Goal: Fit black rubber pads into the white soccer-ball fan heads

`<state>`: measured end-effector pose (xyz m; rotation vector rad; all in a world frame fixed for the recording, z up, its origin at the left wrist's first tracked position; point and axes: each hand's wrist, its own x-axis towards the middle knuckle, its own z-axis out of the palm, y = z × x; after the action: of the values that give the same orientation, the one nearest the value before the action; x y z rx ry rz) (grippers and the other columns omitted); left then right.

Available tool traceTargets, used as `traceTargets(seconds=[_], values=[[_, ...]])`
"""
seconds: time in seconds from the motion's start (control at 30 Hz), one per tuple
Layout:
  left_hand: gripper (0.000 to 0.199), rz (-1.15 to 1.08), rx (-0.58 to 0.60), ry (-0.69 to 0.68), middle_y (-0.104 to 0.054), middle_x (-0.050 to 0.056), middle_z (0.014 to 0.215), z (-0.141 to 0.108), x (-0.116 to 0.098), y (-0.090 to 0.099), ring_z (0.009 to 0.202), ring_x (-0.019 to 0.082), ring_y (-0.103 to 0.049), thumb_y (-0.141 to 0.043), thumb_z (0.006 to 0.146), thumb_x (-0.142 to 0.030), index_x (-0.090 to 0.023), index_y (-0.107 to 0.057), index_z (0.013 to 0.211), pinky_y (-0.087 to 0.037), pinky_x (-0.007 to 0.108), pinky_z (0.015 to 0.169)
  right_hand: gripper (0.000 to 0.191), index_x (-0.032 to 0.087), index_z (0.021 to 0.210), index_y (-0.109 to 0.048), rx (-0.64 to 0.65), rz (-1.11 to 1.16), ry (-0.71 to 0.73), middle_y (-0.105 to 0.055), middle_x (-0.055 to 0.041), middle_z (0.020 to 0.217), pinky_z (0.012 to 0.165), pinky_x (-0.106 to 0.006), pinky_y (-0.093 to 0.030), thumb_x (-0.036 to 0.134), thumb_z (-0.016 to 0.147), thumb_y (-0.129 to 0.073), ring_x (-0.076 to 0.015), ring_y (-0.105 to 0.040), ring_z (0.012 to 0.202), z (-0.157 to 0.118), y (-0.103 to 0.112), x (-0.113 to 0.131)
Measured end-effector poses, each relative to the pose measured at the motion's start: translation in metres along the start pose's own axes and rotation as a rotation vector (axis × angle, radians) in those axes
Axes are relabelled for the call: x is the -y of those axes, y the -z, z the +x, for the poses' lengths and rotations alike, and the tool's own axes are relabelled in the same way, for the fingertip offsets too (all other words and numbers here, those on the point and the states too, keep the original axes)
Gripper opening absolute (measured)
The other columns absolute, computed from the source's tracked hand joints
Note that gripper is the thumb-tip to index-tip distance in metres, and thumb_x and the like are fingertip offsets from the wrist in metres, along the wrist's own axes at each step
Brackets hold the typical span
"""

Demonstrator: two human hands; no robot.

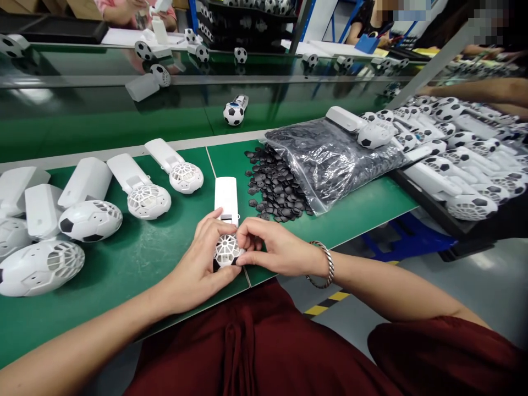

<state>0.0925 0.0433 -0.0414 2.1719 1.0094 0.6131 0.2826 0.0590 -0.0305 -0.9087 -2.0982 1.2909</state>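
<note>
Between my hands, on the green bench, lies a white handheld fan [226,198] with a round, football-patterned head; its handle points away from me. My left hand [202,256] is closed around the left side of the head, thumb along the near edge. My right hand [268,245] pinches at the head's right edge; anything small between those fingertips is hidden. Black patches show on the near side of the head. Just beyond my right hand is a pile of small black pieces [280,190], spilling from a clear plastic bag [338,159].
Several white fans [148,201] without most black patches lie to the left. A black tray [433,206] heaped with fans stands at right. Beyond the bench, a green conveyor [185,115] carries patterned fans [234,113]. Other people work across it and at right.
</note>
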Motion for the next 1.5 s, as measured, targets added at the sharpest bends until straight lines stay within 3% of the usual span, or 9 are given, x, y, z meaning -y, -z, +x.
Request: traceTargets(seconds=[0.1,0.2,0.33,0.5,0.63,0.73,0.87,1.23,1.5], values=[[0.038,0.003,0.032,0.025,-0.046,0.007,0.121,0.001,-0.001,0.006,0.133,0.028,-0.02,-0.054,0.071,-0.017,-0.023,-0.041,0.106,-0.027,0.048,0.104,0.011,0.015,0.08,-0.055,-0.087,-0.128,0.004,-0.055,0.0011,0.077,0.061,-0.02,-0.043,0.023,0.078,-0.062,-0.0078,-0.049,0.066,0.005,0.015,-0.009],[0.044,0.017,0.039,0.063,-0.041,0.007,0.127,0.0,0.0,0.009,0.13,0.028,-0.025,-0.056,0.069,-0.016,-0.024,-0.041,0.11,-0.029,0.046,0.103,0.01,0.014,0.085,-0.061,-0.201,-0.526,0.012,-0.06,-0.0032,0.082,0.073,-0.026,-0.042,0.022,0.083,-0.056,-0.0125,-0.052,0.077,0.014,0.033,-0.024],[0.046,0.079,-0.03,0.061,-0.044,0.007,0.116,-0.002,0.002,0.011,0.118,0.029,-0.036,-0.067,0.066,-0.03,-0.024,-0.047,0.106,-0.033,0.048,0.098,0.019,0.012,0.092,-0.063,-0.064,-1.008,0.011,-0.061,-0.0096,0.089,0.078,-0.033,-0.038,0.024,0.087,-0.049,-0.0199,-0.05,0.086,0.025,0.039,-0.038],[0.045,0.06,0.02,0.056,-0.045,0.006,0.113,-0.003,0.01,0.027,0.108,0.024,-0.045,-0.061,0.069,-0.022,-0.023,-0.045,0.111,-0.038,0.041,0.094,0.024,0.007,0.095,-0.061,0.077,-1.248,-0.01,-0.058,-0.0148,0.09,0.073,-0.034,-0.039,0.009,0.087,-0.038,-0.0223,-0.049,0.084,0.032,0.037,-0.034],[0.048,0.042,0.01,0.152,-0.045,0.005,0.12,-0.007,0.018,0.042,0.113,0.023,-0.044,-0.057,0.07,-0.019,-0.024,-0.044,0.115,-0.035,0.039,0.099,0.026,0.008,0.098,-0.06,0.012,-1.089,-0.05,-0.058,-0.0142,0.094,0.077,-0.034,-0.041,0.003,0.085,-0.039,-0.0218,-0.052,0.088,0.032,0.042,-0.024],[0.046,0.038,-0.028,0.189,-0.045,0.005,0.118,-0.008,0.021,0.045,0.113,0.024,-0.044,-0.059,0.068,-0.022,-0.024,-0.047,0.112,-0.035,0.04,0.099,0.014,0.014,0.091,-0.061,-0.092,-0.629,-0.038,-0.062,-0.0065,0.089,0.077,-0.03,-0.044,0.012,0.085,-0.049,-0.0166,-0.057,0.084,0.032,0.037,-0.016],[0.048,0.012,-0.015,0.186,-0.047,0.003,0.116,-0.008,0.019,0.046,0.109,0.021,-0.048,-0.059,0.067,-0.018,-0.023,-0.047,0.113,-0.038,0.035,0.096,0.006,0.015,0.082,-0.061,-0.021,-0.096,0.071,-0.064,-0.0018,0.085,0.077,-0.027,-0.047,0.02,0.08,-0.059,-0.0128,-0.059,0.081,0.035,0.016,-0.009],[0.038,-0.002,-0.161,0.194,-0.049,0.003,0.106,-0.005,0.017,0.03,0.101,0.02,-0.05,-0.062,0.067,-0.023,-0.021,-0.048,0.103,-0.041,0.036,0.091,0.002,0.019,0.077,-0.062,-0.048,-0.255,0.358,-0.066,-0.0004,0.078,0.081,-0.03,-0.042,0.02,0.078,-0.063,-0.0134,-0.056,0.081,0.048,-0.003,-0.013],[0.032,0.015,-0.25,0.16,-0.05,0.003,0.099,-0.002,0.015,0.022,0.096,0.019,-0.05,-0.057,0.067,-0.015,-0.019,-0.048,0.097,-0.042,0.033,0.086,0.012,0.019,0.073,-0.06,-0.053,-0.307,0.286,-0.063,0.0007,0.077,0.076,-0.028,-0.039,0.029,0.076,-0.065,-0.0141,-0.051,0.08,0.052,-0.003,-0.016]])
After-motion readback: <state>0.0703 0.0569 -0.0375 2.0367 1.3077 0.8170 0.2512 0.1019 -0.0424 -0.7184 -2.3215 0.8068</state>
